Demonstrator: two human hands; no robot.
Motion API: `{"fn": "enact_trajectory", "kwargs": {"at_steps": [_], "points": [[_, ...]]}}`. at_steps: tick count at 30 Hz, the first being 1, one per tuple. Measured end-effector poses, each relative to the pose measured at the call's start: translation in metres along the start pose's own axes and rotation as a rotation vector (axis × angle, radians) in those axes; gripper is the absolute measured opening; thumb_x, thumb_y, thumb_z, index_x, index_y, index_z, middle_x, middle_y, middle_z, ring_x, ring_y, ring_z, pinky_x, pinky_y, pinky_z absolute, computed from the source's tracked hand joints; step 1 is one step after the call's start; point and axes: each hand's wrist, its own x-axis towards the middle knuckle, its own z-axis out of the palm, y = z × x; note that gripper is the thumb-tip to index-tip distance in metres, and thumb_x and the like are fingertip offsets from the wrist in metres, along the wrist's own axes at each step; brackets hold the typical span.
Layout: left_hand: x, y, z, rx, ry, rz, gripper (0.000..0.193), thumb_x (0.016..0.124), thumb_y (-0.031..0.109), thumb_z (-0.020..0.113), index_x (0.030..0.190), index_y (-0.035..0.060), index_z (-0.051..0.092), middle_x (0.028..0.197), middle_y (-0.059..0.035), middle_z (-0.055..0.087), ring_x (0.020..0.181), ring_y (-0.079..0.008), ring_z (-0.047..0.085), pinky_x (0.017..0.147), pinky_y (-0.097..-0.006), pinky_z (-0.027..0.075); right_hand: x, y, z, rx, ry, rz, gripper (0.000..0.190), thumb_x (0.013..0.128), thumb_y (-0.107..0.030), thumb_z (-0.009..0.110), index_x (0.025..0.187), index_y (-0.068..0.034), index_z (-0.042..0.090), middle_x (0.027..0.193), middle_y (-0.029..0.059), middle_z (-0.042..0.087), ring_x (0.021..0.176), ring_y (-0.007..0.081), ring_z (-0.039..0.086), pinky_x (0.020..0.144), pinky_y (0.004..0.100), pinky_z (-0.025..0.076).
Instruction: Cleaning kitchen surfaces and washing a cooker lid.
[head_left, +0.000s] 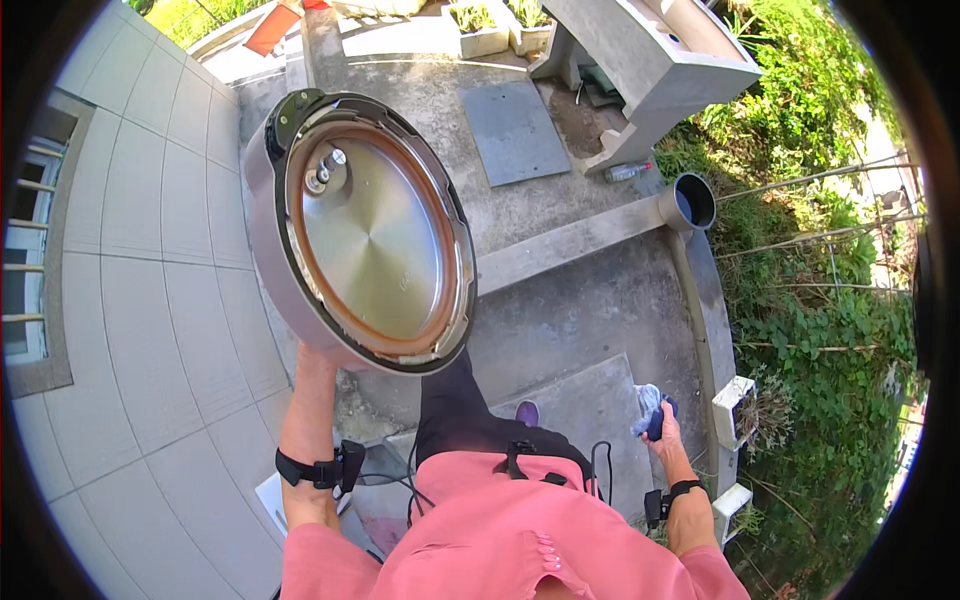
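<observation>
A large pressure cooker lid (375, 240), with a steel inner face, a brown sealing ring and a dark rim, is raised at left of centre, its underside towards me. My left forearm reaches up to its lower edge; the left hand itself is hidden behind the lid. A small metal valve part (324, 171) stands out near the top of the inner face. At lower right, away from the lid, my right hand (664, 433) grips a bunched blue and white cloth (648, 412), with a dark blue part beside the fingers.
A metal pot (693, 202) stands at the end of a low concrete wall (570, 244). Beyond are a grey slab (514, 133), a plastic bottle (627, 172) and a concrete sink (645, 60). A tiled wall (172, 300) rises at left; white planters (733, 411) line the right edge.
</observation>
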Motion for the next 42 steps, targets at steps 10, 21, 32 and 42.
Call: {"fn": "enact_trajectory", "kwargs": {"at_steps": [10,21,32,42], "points": [[0.13,0.05,0.019,-0.093,0.05,-0.23,0.048,0.084,0.035,0.059,0.12,0.004,0.049,0.104,-0.0063,0.06,0.087,-0.0178,0.06,0.075,-0.032,0.051,-0.069,-0.051,0.09,-0.054,0.095,0.175,0.041,0.072,-0.053,0.064,0.096,-0.021,0.056,0.083,-0.0006,0.056,0.073,0.0172,0.054,0.048,0.0312,0.043],[0.202,0.084,0.071,-0.084,0.029,-0.291,0.048,0.085,0.036,0.058,0.12,0.0038,0.049,0.105,-0.0068,0.06,0.088,-0.0184,0.06,0.076,-0.0324,0.051,-0.072,-0.104,0.182,-0.049,0.031,0.228,0.042,0.073,-0.053,0.064,0.098,-0.02,0.056,0.085,-0.0002,0.056,0.076,0.0183,0.054,0.049,0.032,0.044],[0.231,0.072,0.145,-0.062,-0.023,-0.366,0.049,0.085,0.037,0.057,0.12,0.0036,0.049,0.106,-0.0073,0.06,0.089,-0.0189,0.06,0.076,-0.0329,0.051,-0.053,-0.185,0.226,-0.047,-0.035,0.127,0.044,0.074,-0.05,0.065,0.101,-0.017,0.055,0.083,0.0003,0.056,0.072,0.017,0.056,0.049,0.0315,0.045],[0.219,0.074,0.161,-0.039,-0.017,-0.416,0.05,0.086,0.038,0.056,0.121,0.0034,0.049,0.107,-0.0077,0.059,0.09,-0.0194,0.06,0.077,-0.0333,0.051,-0.064,-0.196,0.242,0.029,-0.089,0.072,0.044,0.075,-0.048,0.066,0.1,-0.014,0.055,0.081,0.0017,0.056,0.067,0.0176,0.057,0.044,0.0315,0.045]]}}
